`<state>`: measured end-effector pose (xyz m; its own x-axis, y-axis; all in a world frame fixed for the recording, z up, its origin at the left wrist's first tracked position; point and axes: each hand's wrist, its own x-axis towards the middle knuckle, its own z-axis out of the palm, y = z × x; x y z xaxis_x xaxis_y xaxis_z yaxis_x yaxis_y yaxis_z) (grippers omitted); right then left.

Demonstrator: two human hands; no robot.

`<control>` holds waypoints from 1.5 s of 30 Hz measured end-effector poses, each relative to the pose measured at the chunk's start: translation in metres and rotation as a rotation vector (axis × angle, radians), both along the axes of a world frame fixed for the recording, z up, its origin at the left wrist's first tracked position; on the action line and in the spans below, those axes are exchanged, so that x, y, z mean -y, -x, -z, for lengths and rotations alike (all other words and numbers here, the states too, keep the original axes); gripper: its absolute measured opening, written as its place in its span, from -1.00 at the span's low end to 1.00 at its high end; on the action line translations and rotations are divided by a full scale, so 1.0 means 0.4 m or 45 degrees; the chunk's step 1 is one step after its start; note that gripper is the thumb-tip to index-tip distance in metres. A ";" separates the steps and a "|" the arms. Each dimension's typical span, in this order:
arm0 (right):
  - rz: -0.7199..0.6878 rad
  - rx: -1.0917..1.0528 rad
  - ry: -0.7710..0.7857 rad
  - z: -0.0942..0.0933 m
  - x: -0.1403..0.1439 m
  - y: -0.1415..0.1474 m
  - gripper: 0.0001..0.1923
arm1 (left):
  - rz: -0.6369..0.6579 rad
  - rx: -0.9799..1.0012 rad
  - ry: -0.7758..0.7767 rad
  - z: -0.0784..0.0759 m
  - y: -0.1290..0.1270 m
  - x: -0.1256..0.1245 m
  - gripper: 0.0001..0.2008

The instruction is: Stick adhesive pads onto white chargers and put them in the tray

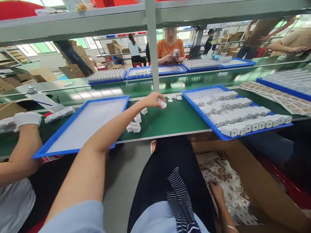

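Observation:
My left hand (154, 99) reaches out over the green bench, its fingers closed round a small white plastic part (162, 104). Below that hand several white plastic housings (134, 127) stand on the bench. Just beyond it lie a few flat white pieces (179, 97). Down at my right side, my right hand (216, 190) is inside a cardboard box (262, 181), over printed plastic bags (225, 174). Its fingers are mostly hidden, so whether it grips a bag cannot be seen.
A blue-rimmed tray (80, 129) lies left; another blue tray (201, 113) holds rows of white housings. Printed sheets (277, 97) lie farther right. A co-worker's gloved hand (27, 119) is at far left. A metal post (152, 45) rises ahead; a person in orange (167, 48) sits opposite.

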<state>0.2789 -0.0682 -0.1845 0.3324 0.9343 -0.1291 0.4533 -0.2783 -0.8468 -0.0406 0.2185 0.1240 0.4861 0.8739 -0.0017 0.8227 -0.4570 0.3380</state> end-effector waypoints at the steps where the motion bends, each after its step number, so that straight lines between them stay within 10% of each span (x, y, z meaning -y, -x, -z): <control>1: 0.011 -0.060 -0.069 -0.023 -0.024 0.008 -0.69 | 0.040 0.116 -0.010 -0.010 0.001 0.036 -0.58; 4: -0.063 -0.279 -0.292 -0.135 -0.084 0.079 -0.64 | 0.158 0.804 0.143 -0.017 -0.002 0.189 -0.57; 8: -0.305 -0.514 -0.733 -0.337 -0.118 0.225 -0.74 | -0.125 1.428 0.635 0.052 -0.022 0.413 -0.60; 11: -0.449 -0.625 -1.164 -0.456 -0.114 0.291 -0.64 | -0.332 1.715 0.902 0.133 -0.045 0.523 -0.61; 14: -0.540 -0.648 -1.157 -0.503 -0.112 0.304 -0.72 | -0.412 1.840 0.998 0.186 -0.066 0.570 -0.55; 31: -0.282 -0.908 -0.725 -0.511 -0.129 0.248 -0.94 | -0.298 1.604 0.774 0.200 -0.143 0.563 -0.71; 39: -0.267 -1.195 -0.316 -0.436 -0.182 0.122 -0.73 | 0.172 1.040 1.374 0.210 -0.143 0.383 -0.61; 45: -0.165 -1.164 -0.452 -0.371 -0.134 0.125 -0.70 | 0.092 1.084 1.457 0.263 -0.186 0.349 -0.62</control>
<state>0.2291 -0.0144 -0.0362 0.1367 0.9906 0.0096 -0.4076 0.0651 -0.9109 0.0336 0.0790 0.0189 0.7394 0.5643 -0.3671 0.1723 0.3685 0.9135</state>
